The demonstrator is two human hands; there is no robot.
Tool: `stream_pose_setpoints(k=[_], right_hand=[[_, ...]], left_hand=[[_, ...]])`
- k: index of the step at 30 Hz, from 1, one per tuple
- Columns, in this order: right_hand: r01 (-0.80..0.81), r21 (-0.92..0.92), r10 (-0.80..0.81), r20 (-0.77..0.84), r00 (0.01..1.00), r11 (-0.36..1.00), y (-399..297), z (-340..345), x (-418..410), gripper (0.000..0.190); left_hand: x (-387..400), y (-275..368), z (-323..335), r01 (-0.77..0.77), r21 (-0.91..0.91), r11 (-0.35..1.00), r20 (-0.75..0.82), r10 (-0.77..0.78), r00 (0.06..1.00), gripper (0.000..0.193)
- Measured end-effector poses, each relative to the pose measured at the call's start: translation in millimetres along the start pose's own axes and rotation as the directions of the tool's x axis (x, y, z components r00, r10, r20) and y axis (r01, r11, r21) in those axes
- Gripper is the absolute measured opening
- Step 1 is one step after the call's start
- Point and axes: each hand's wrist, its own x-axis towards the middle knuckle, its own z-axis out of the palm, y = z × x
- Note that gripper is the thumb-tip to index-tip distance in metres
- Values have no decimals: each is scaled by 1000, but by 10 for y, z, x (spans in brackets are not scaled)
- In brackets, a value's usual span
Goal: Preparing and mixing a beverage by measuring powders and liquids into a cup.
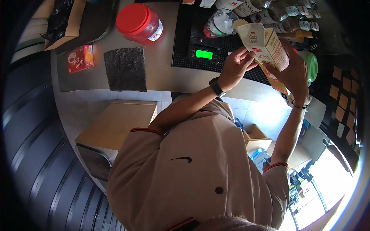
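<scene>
My right hand grips a yellow and cream Gold Label drink carton around its side. The carton is tilted, with its opened spout at the rim of a clear glass. Ice fills the upper part of that glass, and something red lies low in it. The glass stands on a black digital scale whose display glows green. Wearing a dark wristband, my left hand has its curled fingers at the carton's left edge; whether they grip it cannot be made out.
Syrup bottles crowd the back right of the black bar mat. A green-lidded container stands right of my right hand. Leftward on the metal counter are a red-lidded jar, a dark cloth and a red box.
</scene>
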Motion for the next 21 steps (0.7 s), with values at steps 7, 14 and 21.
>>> stream_pose_setpoints(k=[7, 14, 21], right_hand=[[-18, -13, 18, 13, 1000, 1000, 17, 0, -4, 70], [-32, -54, 35, 37, 999, 998, 14, -31, -4, 71], [-59, -64, 63, 60, 996, 996, 50, -28, 0, 73]], left_hand=[[40, -9, 35, -25, -26, 999, -43, 23, 999, 39], [34, -38, 65, -21, -43, 999, -31, 20, 999, 40], [30, -9, 72, -2, -31, 1000, -36, 1, 999, 41]])
